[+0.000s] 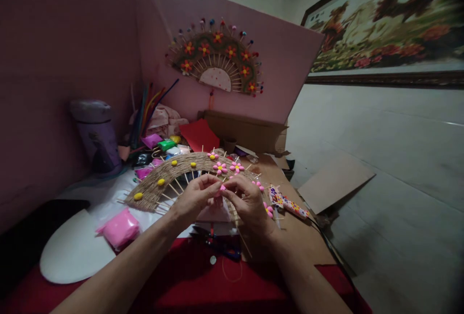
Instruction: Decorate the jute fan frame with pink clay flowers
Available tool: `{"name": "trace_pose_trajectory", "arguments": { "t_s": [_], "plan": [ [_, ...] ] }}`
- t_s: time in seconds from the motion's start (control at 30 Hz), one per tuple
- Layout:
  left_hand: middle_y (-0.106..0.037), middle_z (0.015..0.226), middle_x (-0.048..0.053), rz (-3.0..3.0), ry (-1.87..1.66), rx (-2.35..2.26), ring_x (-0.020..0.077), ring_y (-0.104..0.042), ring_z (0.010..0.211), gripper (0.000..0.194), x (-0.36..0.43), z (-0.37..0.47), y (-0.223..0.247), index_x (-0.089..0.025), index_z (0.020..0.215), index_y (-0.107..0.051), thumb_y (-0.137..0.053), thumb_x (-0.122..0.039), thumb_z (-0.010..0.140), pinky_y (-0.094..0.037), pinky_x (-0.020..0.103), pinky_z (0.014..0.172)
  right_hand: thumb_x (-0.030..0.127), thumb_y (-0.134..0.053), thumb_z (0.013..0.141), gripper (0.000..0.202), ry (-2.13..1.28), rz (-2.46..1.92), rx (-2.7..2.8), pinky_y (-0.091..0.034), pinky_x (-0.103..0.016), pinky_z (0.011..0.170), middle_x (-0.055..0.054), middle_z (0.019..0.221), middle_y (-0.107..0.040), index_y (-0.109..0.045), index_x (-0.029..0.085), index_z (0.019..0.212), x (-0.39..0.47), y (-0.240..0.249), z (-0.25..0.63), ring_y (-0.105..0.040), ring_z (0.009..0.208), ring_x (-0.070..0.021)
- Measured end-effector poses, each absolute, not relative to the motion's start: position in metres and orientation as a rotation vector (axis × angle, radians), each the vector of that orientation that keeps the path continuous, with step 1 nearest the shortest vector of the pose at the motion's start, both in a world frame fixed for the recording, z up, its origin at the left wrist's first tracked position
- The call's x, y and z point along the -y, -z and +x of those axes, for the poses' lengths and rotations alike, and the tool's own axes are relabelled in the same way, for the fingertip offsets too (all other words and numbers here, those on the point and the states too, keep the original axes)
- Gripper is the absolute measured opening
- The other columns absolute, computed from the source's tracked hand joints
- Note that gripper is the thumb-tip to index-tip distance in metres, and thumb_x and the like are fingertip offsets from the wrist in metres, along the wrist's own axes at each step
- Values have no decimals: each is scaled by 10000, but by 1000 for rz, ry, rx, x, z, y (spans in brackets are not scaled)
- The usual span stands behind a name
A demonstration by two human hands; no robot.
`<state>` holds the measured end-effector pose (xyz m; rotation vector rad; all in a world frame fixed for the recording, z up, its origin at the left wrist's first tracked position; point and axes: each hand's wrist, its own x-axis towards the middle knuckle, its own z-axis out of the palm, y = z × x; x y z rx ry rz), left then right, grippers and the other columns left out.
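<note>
Between the fingertips of my left hand [197,197] and my right hand [250,203] is a small piece of pink clay [222,188]; both hands are closed in a pinch on it. Just beyond and beneath them lies a fan-shaped craft of wound twine [154,181] with thin sticks poking out. Yellow clay dots [161,182] sit on its left part. Pink clay flowers [220,167] with yellow centres are on its top and right part, partly hidden by my hands. A bag of pink clay [121,228] rests left of my left forearm.
Dark-handled scissors [223,248] lie on the red cloth [188,280] below my hands. A flower-patterned glue gun [290,203] lies on cardboard at right. A white rounded board [78,251] and a purple container [96,135] are left. A finished fan [217,58] hangs on the pink board.
</note>
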<state>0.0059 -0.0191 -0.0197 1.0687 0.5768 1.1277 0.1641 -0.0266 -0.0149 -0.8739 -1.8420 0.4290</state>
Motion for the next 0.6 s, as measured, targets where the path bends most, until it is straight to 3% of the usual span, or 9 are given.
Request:
{"name": "trace_pose_trajectory", "arguments": {
  "t_s": [0.27, 0.43, 0.6],
  "plan": [
    [-565, 571, -34, 1050, -1118, -600, 55, -474, 445, 221, 22, 7, 21, -148, 714, -576, -769, -229, 643, -341, 180, 424, 278, -648, 819, 76, -477, -861, 1860, -407, -256, 607, -2, 748, -606, -632, 205, 801, 32, 17, 169, -530, 675, -131],
    [-567, 576, -27, 1083, -1138, -605, 58, -481, 460, 241, 21, 9, 24, -148, 712, -572, -774, -263, 648, -363, 184, 443, 300, -645, 820, 95, -495, -884, 1876, -412, -259, 589, -4, 725, -622, -653, 206, 821, 29, 20, 171, -531, 643, -131],
    [-584, 610, -17, 1032, -1117, -637, 62, -500, 487, 258, 21, 9, 24, -152, 754, -599, -757, -338, 672, -387, 189, 466, 226, -612, 837, 42, -372, -815, 1893, -425, -279, 632, -13, 757, -619, -652, 222, 826, 29, 21, 172, -535, 692, -144]
  ]
}}
